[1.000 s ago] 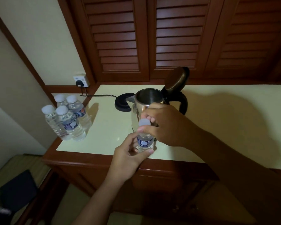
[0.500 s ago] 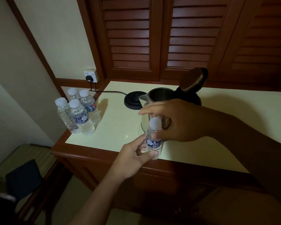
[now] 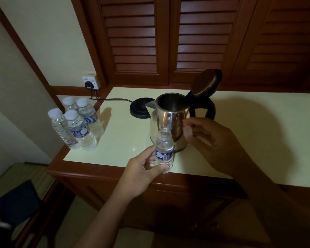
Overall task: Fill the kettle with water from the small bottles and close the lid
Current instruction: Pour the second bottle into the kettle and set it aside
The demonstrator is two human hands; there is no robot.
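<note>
The left hand (image 3: pixel 141 169) grips the uncapped bottle (image 3: pixel 164 149) upright before the open-lidded kettle (image 3: pixel 170 122). The right hand (image 3: pixel 213 140) pinches a pale cap (image 3: pixel 187 130), blurred, beside the kettle.

On the table (image 3: pixel 249 140), four bottles (image 3: pixel 79 127) stand far left, and the base (image 3: pixel 140 108) lies just left of the kettle (image 3: pixel 168 122).
</note>
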